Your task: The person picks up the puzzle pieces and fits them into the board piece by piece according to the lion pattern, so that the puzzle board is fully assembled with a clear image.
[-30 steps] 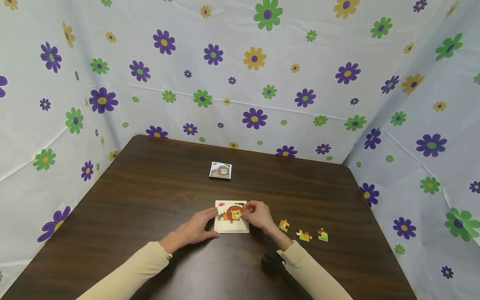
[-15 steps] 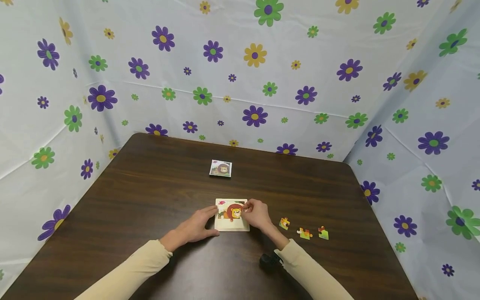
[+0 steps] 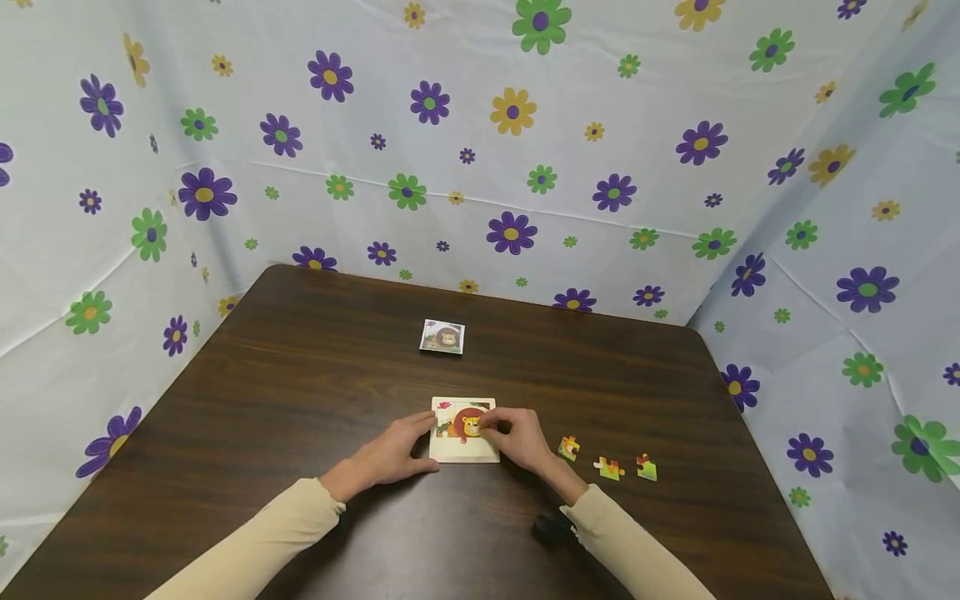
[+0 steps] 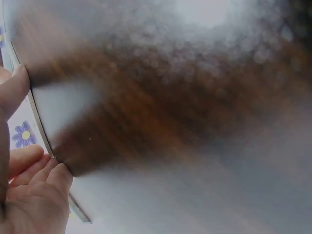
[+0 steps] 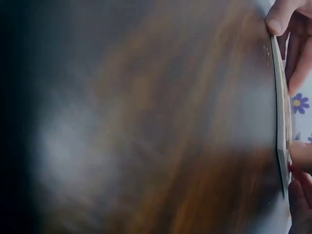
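A small pale puzzle board (image 3: 461,452) lies on the table, its upper half filled with a lion picture (image 3: 452,414) and its lower strip bare. My left hand (image 3: 392,452) rests along the board's left edge, fingers and thumb spread and touching it; the left wrist view also shows these fingertips on the edge. My right hand (image 3: 520,435) reaches over the board's right side. Its thumb and forefinger meet in a pinch at a puzzle piece on the right of the lion's face, mostly hidden by the fingertips. In the right wrist view, that thumb lies low over the board (image 5: 281,117).
Three loose pieces lie to the right: an orange piece (image 3: 568,448), an orange-and-green piece (image 3: 609,468) and a green piece (image 3: 646,467). Behind the board is a lion picture card (image 3: 442,337). A black object (image 3: 551,528) sits under the right wrist. Flowered cloth (image 3: 480,208) surrounds the table.
My right fingertips have shifted a little left and down, from the board's right edge onto the lion's face. The left hand and the board have stayed in place.
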`<state>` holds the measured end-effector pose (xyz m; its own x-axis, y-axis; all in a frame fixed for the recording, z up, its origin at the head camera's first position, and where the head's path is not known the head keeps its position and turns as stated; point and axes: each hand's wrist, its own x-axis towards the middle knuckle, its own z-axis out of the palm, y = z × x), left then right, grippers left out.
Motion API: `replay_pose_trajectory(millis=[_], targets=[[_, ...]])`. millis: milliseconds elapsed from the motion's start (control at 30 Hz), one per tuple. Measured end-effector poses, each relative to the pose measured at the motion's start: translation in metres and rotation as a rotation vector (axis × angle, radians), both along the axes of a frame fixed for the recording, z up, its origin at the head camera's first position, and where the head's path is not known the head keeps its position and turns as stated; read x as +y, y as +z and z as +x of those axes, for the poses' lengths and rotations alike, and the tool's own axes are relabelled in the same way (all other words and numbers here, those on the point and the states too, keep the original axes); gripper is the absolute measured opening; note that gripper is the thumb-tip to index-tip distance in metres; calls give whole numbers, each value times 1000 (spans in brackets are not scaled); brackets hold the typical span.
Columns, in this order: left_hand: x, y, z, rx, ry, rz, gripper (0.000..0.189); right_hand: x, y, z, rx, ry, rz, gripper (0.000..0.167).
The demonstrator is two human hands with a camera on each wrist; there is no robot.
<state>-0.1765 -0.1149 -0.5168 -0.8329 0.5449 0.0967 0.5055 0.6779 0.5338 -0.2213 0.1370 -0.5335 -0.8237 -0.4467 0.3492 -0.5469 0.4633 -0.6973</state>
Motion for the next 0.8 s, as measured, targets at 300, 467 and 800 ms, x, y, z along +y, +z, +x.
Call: replay_pose_trajectory(millis=[300, 467, 800], targets=[[0, 1, 0, 5, -3, 2, 69, 9, -6, -4, 279, 135, 94, 13], [0, 2, 0, -9, 4, -5, 70, 7, -6, -4, 340, 126, 99, 13], [0, 0, -1, -1, 10, -18, 71, 5, -4, -2, 238, 56, 105, 11]])
